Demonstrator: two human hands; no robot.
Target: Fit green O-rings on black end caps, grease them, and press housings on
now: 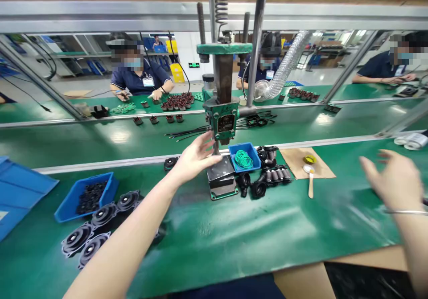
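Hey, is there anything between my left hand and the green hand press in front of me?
Nothing visible. The left hand is open, its fingers right at the hand press, just above the metal block at its base. The blue tray of green rings sits on the press's right side, clear of the hand.

1. A blue bin point(63, 212) of small black parts at the left, round black discs point(103, 214) just in front of it;
2. a small blue tray point(257, 158) holding green rings point(243, 159), black cylinders point(272, 174) beside it;
3. brown paper point(294, 161) bearing a yellow lid point(309, 159) and a spoon point(310, 181);
4. a ribbed hose point(287, 65); a seated worker point(138, 78) opposite.
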